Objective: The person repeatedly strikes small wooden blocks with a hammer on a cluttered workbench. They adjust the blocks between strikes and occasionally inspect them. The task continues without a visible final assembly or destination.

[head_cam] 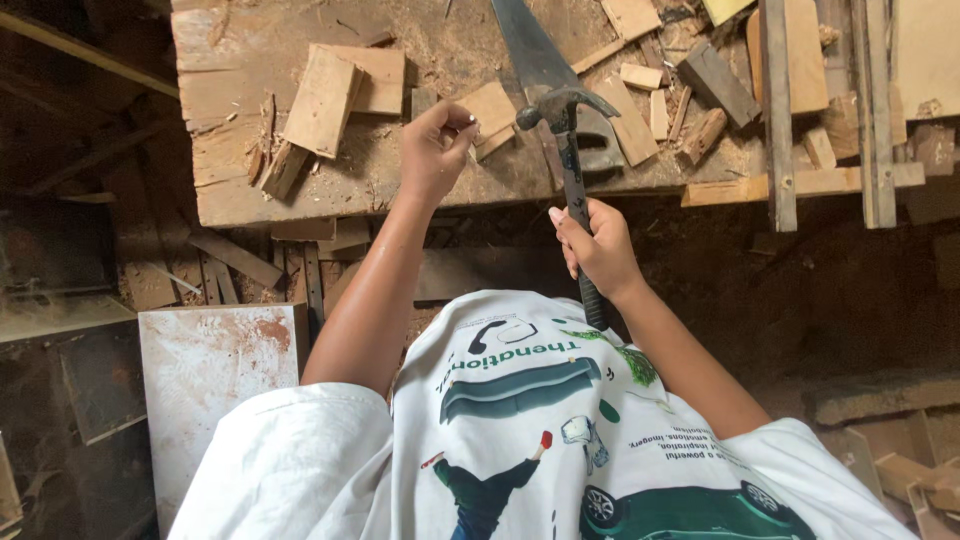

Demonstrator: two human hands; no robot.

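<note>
My right hand (597, 250) grips the dark handle of a claw hammer (562, 110), whose metal head is raised over the front edge of the wooden workbench (240, 190). To its left, my left hand (435, 150) is held above the bench with its fingertips pinched on a tiny pale item (474, 127), perhaps a nail; it is too small to tell for sure. A flat wood offcut (490, 108) lies just beyond those fingertips. Behind the hammer head, a handsaw blade (530, 45) lies on the bench, pointing away from me.
Several wood offcuts and blocks (330, 95) litter the sawdust-covered bench, and long battens (778, 120) lie across its right side. A pale stained board (215, 370) leans by my left arm. More scrap planks lie on the dark floor under the bench.
</note>
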